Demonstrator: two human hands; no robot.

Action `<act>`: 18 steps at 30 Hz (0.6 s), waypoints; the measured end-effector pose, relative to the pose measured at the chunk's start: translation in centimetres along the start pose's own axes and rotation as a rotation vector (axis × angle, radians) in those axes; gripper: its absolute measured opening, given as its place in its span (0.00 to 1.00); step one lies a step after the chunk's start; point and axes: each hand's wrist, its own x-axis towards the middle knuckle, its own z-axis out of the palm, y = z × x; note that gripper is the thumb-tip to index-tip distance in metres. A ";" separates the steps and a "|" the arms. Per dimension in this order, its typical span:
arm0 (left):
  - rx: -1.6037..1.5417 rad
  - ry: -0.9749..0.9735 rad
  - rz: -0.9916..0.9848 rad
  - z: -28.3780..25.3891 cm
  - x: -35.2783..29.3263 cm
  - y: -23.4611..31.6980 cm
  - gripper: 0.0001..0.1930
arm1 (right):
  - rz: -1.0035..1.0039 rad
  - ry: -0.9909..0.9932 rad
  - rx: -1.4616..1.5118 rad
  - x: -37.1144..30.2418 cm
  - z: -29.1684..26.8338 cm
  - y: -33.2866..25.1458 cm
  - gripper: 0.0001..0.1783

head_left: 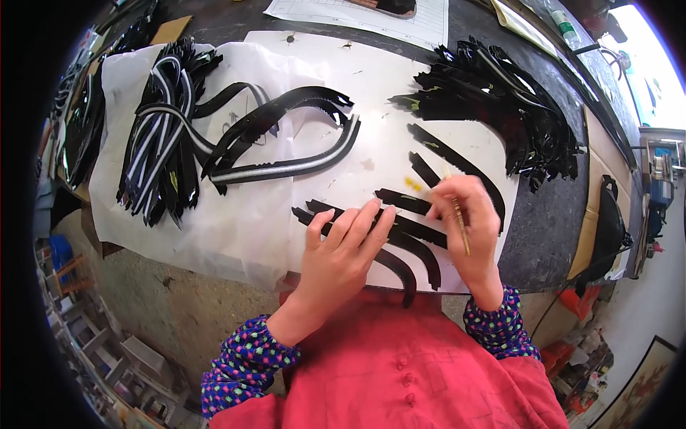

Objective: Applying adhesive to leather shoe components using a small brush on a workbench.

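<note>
fingers (361, 223) of the left hand (341, 259) are lying almost straight and spread a little, pressing flat on the curved black strips (400, 236) at the centre of the frame, gripping nothing. the right hand (468, 230) is curling its fingers around a thin brush (457, 214), pinching it so the handle is slanting down past the palm and the tip is pointing up toward the strips just above the hand.

about six or seven loose strips are lying side by side on the white paper (386, 107) in the middle right of the frame, some partly hidden under the hands; the exact count is hard to tell. two longer arched bands (286, 136) are lying in the upper middle, one showing a pale stripe along its length. one heap of striped black pieces (161, 136) is sitting at upper left on a crumpled white sheet (236, 229), and one bigger heap of black pieces (500, 100) is sitting at upper right, spilling off the paper onto the dark table (550, 222). a small yellow smear (413, 184) is showing on the paper just left of the brush tip.

both forearms are coming in from the lower edge in dotted sleeves (246, 361), wrists bending inward so the two hands are nearly touching over the strips.
</note>
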 end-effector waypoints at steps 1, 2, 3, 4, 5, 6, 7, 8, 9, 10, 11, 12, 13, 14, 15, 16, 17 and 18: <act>0.000 0.000 -0.002 0.0 0.0 0.1 0.24 | 0.121 -0.116 0.112 0.0 0.0 -0.6 0.09; 0.010 -0.001 0.001 -0.1 0.1 0.2 0.24 | 0.103 -0.148 0.128 -0.4 0.3 0.0 0.08; 0.019 -0.002 0.003 -0.1 0.1 0.3 0.24 | 0.104 -0.150 0.129 -0.4 0.3 0.2 0.08; 0.020 -0.005 -0.001 0.0 0.1 0.2 0.24 | 0.080 -0.165 0.058 -0.4 0.5 0.4 0.08; 0.022 0.024 0.009 0.2 0.0 0.2 0.24 | 0.055 -0.180 -0.013 -0.4 0.6 0.6 0.08; 0.023 0.053 0.018 0.4 -0.1 0.2 0.24 | 0.061 -0.156 -0.016 -0.4 0.8 0.7 0.08; 0.023 0.050 0.016 0.4 -0.1 0.2 0.24 | 0.064 -0.159 -0.015 -0.3 0.9 0.7 0.08; 0.031 0.050 0.017 0.5 -0.2 0.2 0.25 | 0.035 -0.170 -0.045 -0.2 0.9 0.6 0.08; 0.038 0.050 0.019 0.5 -0.2 0.2 0.25 | 0.006 -0.181 -0.074 0.0 0.9 0.4 0.08; 0.038 0.046 0.015 0.6 -0.3 0.2 0.25 | 0.009 -0.185 -0.072 0.1 1.0 0.4 0.08; 0.040 0.044 0.009 0.5 -0.2 0.2 0.25 | 0.012 -0.183 -0.079 0.2 1.0 0.3 0.08; 0.043 0.041 0.004 0.5 -0.2 0.3 0.24 | 0.015 -0.181 -0.085 0.3 1.1 0.3 0.08; 0.043 0.038 0.000 0.3 -0.1 0.4 0.24 | 0.017 -0.185 -0.083 0.3 1.2 0.3 0.08; 0.055 0.018 -0.002 0.1 0.0 0.5 0.25 | 0.012 -0.177 -0.084 0.3 1.2 0.4 0.08; 0.066 -0.003 -0.005 0.0 0.1 0.6 0.25 | 0.007 -0.168 -0.084 0.4 1.2 0.4 0.08; 0.067 -0.005 -0.008 0.0 0.1 0.6 0.25 | 0.008 -0.171 -0.082 0.4 1.2 0.4 0.08; 0.052 0.002 -0.018 0.1 0.1 0.7 0.25 | 0.036 -0.175 -0.073 0.4 1.1 0.4 0.08; 0.038 0.009 -0.029 0.2 0.1 0.7 0.25 | 0.063 -0.179 -0.065 0.4 1.1 0.3 0.08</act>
